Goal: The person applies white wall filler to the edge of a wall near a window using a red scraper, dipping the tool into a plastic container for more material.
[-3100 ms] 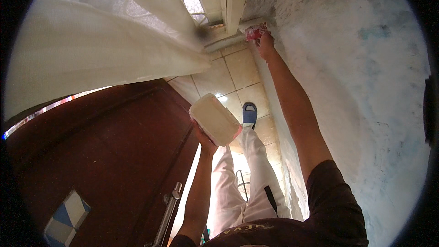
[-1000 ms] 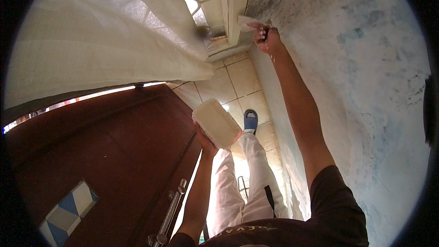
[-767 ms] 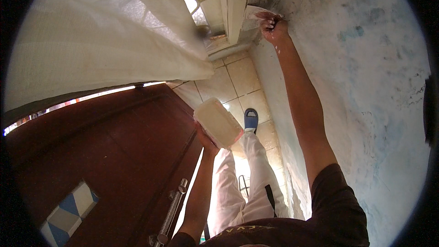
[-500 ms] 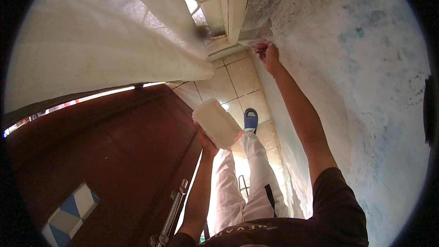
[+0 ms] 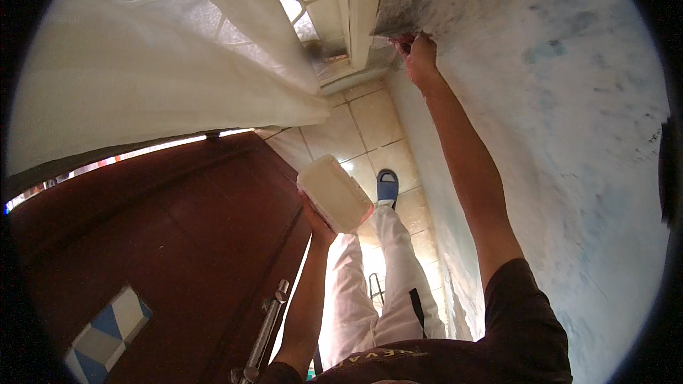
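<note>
My left hand [image 5: 318, 219] is wrapped round the side of a rectangular off-white tub [image 5: 334, 193], held at mid-height over the floor. A pale, smooth surface shows across its top, and pinkish marks run along its edge. My right arm stretches far up along the patchy wall [image 5: 562, 142]. At its end, my right hand [image 5: 420, 53] is closed against the wall's corner beside the cream door frame [image 5: 361, 14]. Whatever it grips is thin and too small to make out. The wall near this hand is grey and smudged.
On the left stands a dark red-brown door [image 5: 163, 220] with a metal handle [image 5: 263, 331]. A sheer cream curtain [image 5: 142, 78] hangs beyond it. Beige floor tiles [image 5: 334, 133] lie below, and my foot wears a blue slide sandal [image 5: 387, 186].
My right hand has moved a little higher up the wall corner, along the door frame. The left hand keeps the tub in nearly the same place.
</note>
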### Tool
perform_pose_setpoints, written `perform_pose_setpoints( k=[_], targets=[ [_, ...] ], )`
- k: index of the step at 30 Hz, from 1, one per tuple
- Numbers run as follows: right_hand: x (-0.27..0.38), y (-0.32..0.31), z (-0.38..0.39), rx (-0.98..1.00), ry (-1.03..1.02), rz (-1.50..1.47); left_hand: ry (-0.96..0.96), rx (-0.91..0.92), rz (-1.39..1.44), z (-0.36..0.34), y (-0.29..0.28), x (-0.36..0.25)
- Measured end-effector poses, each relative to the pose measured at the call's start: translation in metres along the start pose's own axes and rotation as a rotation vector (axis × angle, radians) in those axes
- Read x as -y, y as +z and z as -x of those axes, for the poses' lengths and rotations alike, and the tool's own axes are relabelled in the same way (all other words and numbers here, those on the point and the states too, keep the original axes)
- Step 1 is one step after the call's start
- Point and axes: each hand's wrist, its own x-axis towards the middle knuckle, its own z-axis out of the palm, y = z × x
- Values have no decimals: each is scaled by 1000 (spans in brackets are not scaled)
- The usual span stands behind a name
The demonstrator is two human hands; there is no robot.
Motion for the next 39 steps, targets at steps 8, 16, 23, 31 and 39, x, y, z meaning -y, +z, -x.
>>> perform_pose_setpoints(
  k=[8, 16, 23, 31, 39],
  targets=[
    [100, 42, 87, 0, -258, -215, 4, 25, 28, 1, 13, 5],
    [7, -9, 80, -59, 24, 143, 34, 53, 55, 3, 25, 4],
    [-48, -70, 114, 147, -24, 204, -67, 66, 71, 13, 30, -6],
    [13, -67, 245, 186, -51, 225, 33, 52, -32, 7, 48, -6],
    [71, -44, 297, 165, -229, 468, 43, -71, -57, 3, 99, 7]
  ],
)
